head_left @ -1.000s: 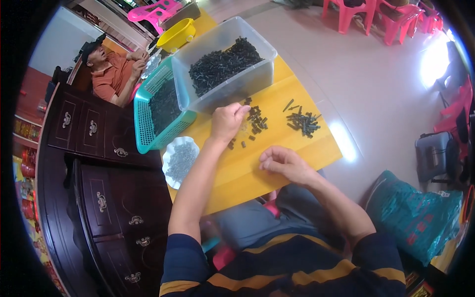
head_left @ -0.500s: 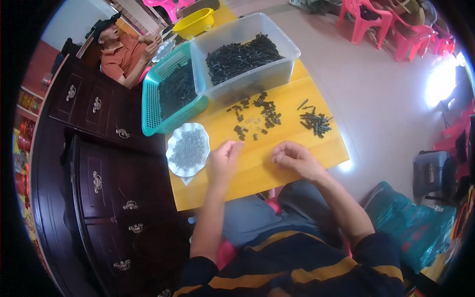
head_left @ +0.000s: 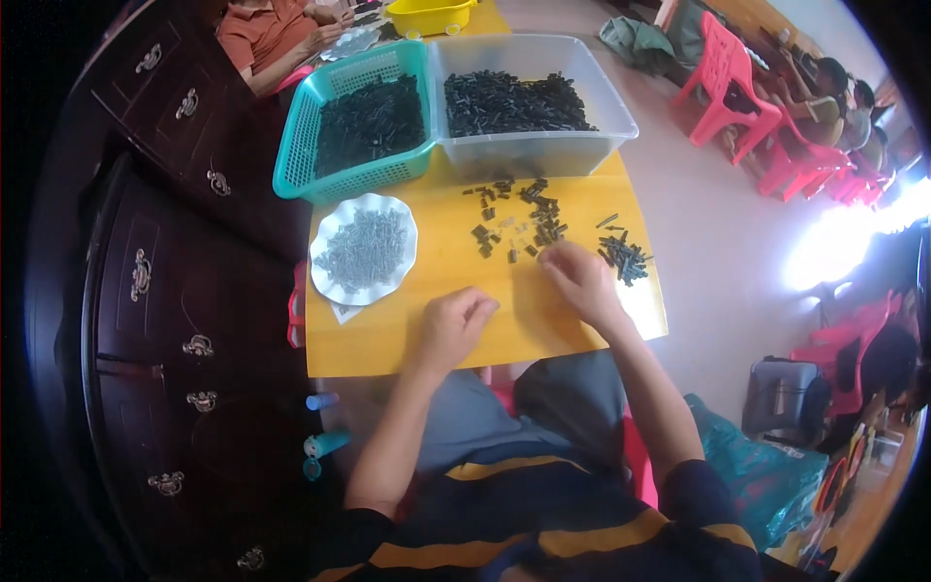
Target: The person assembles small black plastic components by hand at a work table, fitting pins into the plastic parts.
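Note:
My left hand (head_left: 458, 328) is held over the near part of the yellow table (head_left: 378, 351), its fingers curled together; anything in them is hidden. My right hand (head_left: 580, 279) reaches farther forward, fingertips pressed together beside a loose group of short dark tube-like pieces (head_left: 546, 221). What it pinches, if anything, is too small to make out. Right of that hand lies a small pile of longer, thin dark pieces (head_left: 626, 258). A few tiny clear bits (head_left: 522, 228) lie among the short pieces. On the left, a white scalloped plate (head_left: 411, 254) holds many small shiny, pin-like parts (head_left: 361, 247).
A green perforated basket (head_left: 291, 155) and a clear plastic bin (head_left: 543, 153), both full of dark pieces, stand at the back of the table. Dark wooden drawers (head_left: 165, 242) line the left. Another person (head_left: 267, 39) sits beyond, near a yellow tub (head_left: 427, 17).
The view has shifted. My right hand has moved forward to the short dark pieces, while my left hand has come back nearer the table's front edge.

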`<state>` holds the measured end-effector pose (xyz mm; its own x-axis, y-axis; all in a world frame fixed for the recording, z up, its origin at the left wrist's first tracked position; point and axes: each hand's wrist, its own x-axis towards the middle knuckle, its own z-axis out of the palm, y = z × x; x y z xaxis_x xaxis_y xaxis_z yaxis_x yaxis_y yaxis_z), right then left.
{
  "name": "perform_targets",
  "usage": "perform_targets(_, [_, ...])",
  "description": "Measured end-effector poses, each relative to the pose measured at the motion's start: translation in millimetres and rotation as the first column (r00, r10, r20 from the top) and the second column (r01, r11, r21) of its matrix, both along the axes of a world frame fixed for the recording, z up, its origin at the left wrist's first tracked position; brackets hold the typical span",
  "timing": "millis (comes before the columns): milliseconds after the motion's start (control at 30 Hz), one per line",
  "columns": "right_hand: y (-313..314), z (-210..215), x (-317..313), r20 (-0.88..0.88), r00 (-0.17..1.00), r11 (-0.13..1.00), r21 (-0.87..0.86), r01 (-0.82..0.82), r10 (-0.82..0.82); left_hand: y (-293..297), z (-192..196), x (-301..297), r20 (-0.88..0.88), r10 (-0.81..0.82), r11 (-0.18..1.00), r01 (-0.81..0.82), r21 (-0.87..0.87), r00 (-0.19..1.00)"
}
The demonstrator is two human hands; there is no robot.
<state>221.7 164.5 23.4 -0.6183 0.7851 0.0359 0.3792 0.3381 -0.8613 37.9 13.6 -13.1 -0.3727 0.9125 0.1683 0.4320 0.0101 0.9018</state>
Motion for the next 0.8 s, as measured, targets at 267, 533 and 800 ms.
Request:
perform_targets(267, [12.0,-20.1,-37.9,0.151,0.987,0.870,0.492,-0.034,-0.046,-1.6,2.2,-0.2,-0.134,-0.042,0.996,0.051,0.067,0.990])
perform_targets(533, [14.0,-25.7,-50.2,0.298,0.953,0.861,0.499,-0.101,-0.061,-0.1,-2.5,-2.9,-0.115,-0.055,0.994,0.065,0.083,0.992])
perform_targets(800, [22.1,-25.0,-55.6,0.410,0.907,0.850,0.508,-0.141,-0.094,3.4,1.1,-4.6,-0.114,-0.068,0.995,0.076,0.070,0.991])
